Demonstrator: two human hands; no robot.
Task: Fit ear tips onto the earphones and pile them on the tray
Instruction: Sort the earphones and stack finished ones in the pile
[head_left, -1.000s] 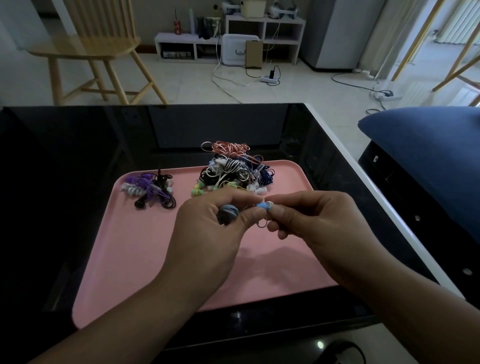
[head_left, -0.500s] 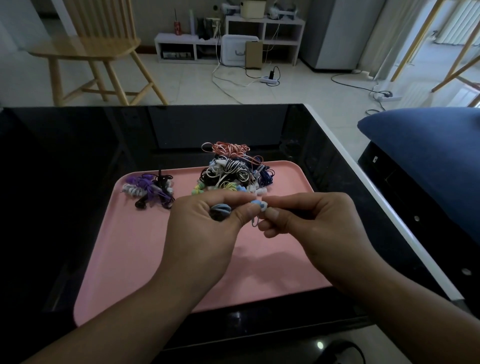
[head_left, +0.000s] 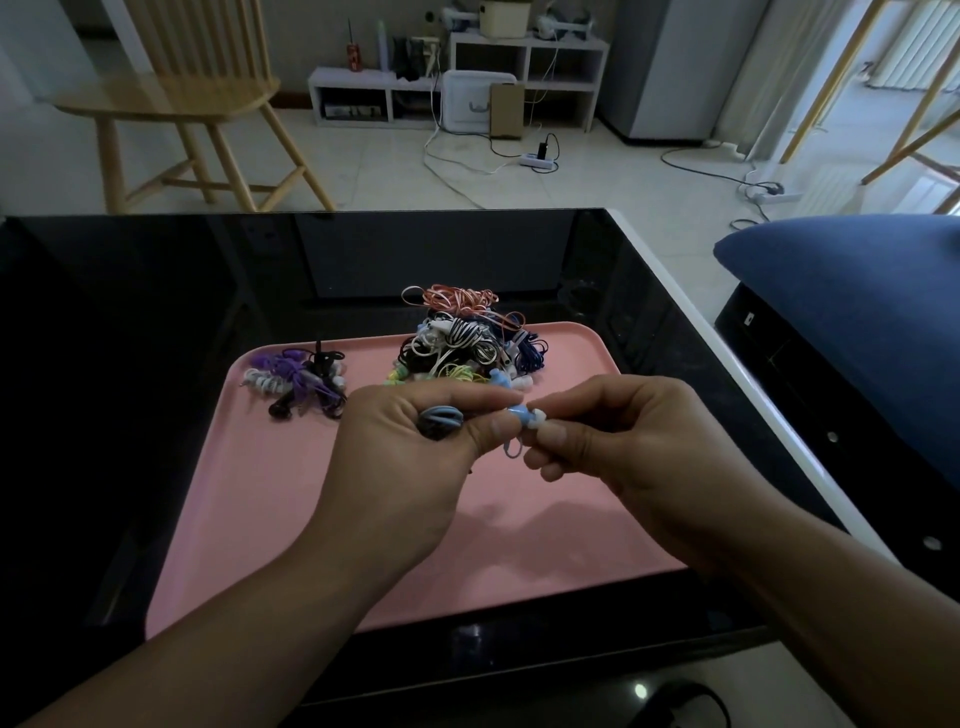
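Observation:
Above the middle of the pink tray (head_left: 260, 499), my left hand (head_left: 410, 457) holds a coiled blue earphone (head_left: 441, 418) in its palm, thumb and forefinger pinching the blue earbud (head_left: 517, 413). My right hand (head_left: 623, 447) pinches a white ear tip (head_left: 537, 417) pressed against that earbud. A large tangle of earphones (head_left: 467, 343) lies at the tray's far edge. A smaller pile of purple, white and black earphones (head_left: 296, 382) lies at the tray's far left.
The tray rests on a glossy black table (head_left: 130, 312) with a white right edge. A blue cushion (head_left: 857, 306) sits to the right. A wooden chair (head_left: 182, 93) and cables on the floor lie beyond the table.
Both hands have shifted slightly, staying together over the tray. The white ear tip now shows against the blue earbud between the fingertips.

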